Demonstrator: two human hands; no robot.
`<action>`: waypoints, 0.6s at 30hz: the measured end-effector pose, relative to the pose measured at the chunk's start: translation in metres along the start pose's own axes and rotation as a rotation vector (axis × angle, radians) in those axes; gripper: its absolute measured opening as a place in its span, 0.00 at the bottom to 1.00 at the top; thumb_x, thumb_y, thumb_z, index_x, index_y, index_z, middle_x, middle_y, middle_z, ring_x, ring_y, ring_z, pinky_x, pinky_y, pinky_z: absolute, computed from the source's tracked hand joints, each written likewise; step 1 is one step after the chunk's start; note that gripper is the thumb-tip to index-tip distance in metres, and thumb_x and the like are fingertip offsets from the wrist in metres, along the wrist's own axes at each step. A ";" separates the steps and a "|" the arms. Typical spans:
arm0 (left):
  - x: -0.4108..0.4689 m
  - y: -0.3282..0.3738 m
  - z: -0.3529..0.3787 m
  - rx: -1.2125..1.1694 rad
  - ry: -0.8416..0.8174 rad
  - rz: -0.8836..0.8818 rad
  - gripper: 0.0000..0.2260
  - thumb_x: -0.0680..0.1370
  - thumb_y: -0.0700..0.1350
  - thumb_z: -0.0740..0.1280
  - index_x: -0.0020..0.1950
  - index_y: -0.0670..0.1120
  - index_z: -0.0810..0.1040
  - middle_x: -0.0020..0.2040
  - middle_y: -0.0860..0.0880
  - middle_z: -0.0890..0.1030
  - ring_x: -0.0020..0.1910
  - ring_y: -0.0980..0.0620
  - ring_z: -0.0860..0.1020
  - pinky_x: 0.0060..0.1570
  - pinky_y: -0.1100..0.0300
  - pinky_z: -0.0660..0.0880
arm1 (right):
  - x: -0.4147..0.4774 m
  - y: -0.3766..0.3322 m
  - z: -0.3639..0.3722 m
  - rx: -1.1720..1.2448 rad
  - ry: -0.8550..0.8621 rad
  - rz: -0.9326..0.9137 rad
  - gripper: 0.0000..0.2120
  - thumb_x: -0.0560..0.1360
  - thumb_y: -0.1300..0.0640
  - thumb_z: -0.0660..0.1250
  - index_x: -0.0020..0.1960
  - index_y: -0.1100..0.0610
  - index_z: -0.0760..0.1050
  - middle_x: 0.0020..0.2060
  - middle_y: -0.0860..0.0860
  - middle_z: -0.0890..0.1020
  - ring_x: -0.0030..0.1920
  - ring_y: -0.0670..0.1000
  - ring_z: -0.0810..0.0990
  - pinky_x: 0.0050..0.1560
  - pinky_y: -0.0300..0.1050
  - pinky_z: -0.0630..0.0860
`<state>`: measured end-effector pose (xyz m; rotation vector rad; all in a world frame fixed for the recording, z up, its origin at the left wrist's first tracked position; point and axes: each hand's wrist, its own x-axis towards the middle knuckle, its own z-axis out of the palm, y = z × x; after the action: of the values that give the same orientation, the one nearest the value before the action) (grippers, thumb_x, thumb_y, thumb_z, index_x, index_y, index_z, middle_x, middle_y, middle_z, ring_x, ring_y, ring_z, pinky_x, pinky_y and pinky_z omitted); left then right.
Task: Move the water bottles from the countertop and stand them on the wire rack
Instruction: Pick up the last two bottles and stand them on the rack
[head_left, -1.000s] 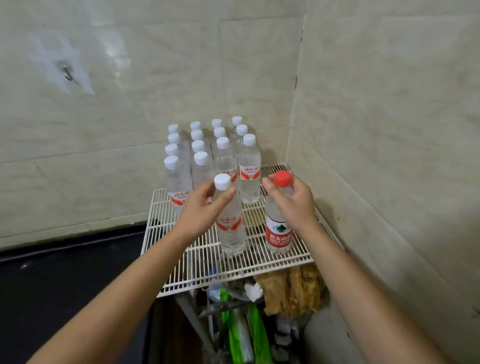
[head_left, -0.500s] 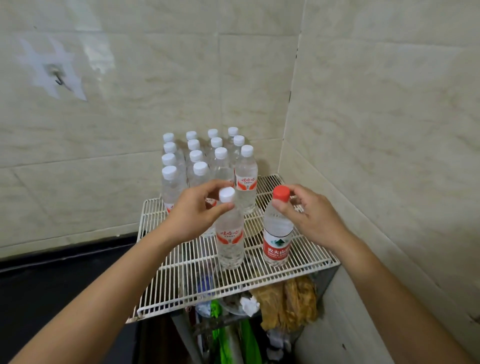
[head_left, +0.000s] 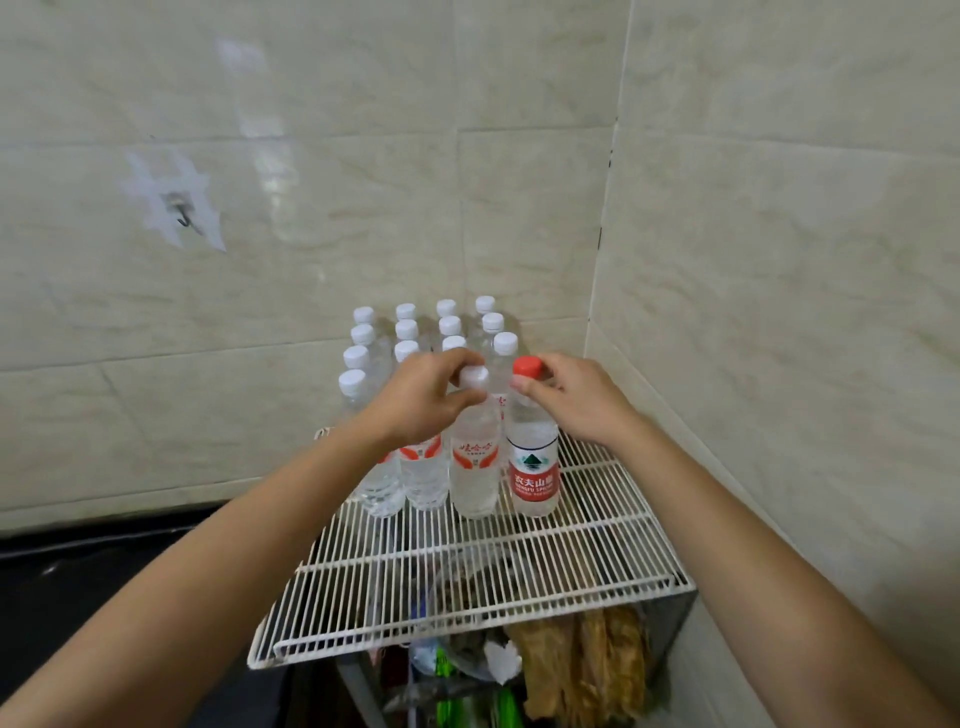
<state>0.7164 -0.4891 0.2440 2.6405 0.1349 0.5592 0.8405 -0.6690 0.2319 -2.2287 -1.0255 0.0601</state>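
Note:
A white wire rack (head_left: 519, 582) stands in the tiled corner. Several white-capped water bottles (head_left: 405, 332) stand upright in rows at its back. My left hand (head_left: 421, 400) grips the neck of a white-capped bottle (head_left: 474, 467) that stands on the rack. Right beside it, touching or nearly so, stands a red-capped bottle (head_left: 534, 462) with a red label; my right hand (head_left: 576, 400) pinches its neck just under the cap. Both bottles are upright against the front row.
The front half of the rack holds no bottles. Below it sit bags and packets, some tan (head_left: 582, 670), some green (head_left: 447, 701). A dark countertop (head_left: 78, 597) lies at the left. Tiled walls close in behind and to the right; a hook (head_left: 184, 218) hangs on the left wall.
Both hands have pushed their bottles back across the rack to the front row of standing bottles. The two bottles now stand side by side, closer together than before.

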 end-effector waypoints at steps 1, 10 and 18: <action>0.005 -0.002 0.000 0.031 -0.008 -0.013 0.18 0.78 0.47 0.72 0.66 0.44 0.78 0.56 0.46 0.84 0.56 0.48 0.81 0.57 0.52 0.76 | 0.006 0.002 0.004 -0.008 -0.010 0.009 0.19 0.79 0.40 0.65 0.62 0.52 0.77 0.53 0.48 0.83 0.53 0.50 0.81 0.58 0.55 0.79; 0.019 -0.034 0.016 0.069 0.039 -0.105 0.15 0.77 0.47 0.74 0.62 0.45 0.79 0.52 0.46 0.83 0.52 0.47 0.80 0.55 0.51 0.77 | 0.025 0.004 0.035 0.005 0.059 0.018 0.14 0.82 0.45 0.64 0.59 0.55 0.76 0.42 0.48 0.78 0.44 0.50 0.76 0.41 0.44 0.66; 0.018 -0.030 0.020 0.115 0.041 -0.074 0.21 0.78 0.48 0.73 0.68 0.45 0.75 0.61 0.44 0.81 0.62 0.44 0.77 0.62 0.52 0.72 | 0.022 0.014 0.032 0.098 -0.002 0.014 0.21 0.80 0.42 0.66 0.67 0.54 0.75 0.59 0.50 0.82 0.58 0.51 0.79 0.56 0.45 0.73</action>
<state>0.7409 -0.4672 0.2213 2.7226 0.2844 0.5975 0.8552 -0.6429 0.2039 -2.1481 -0.9875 0.1166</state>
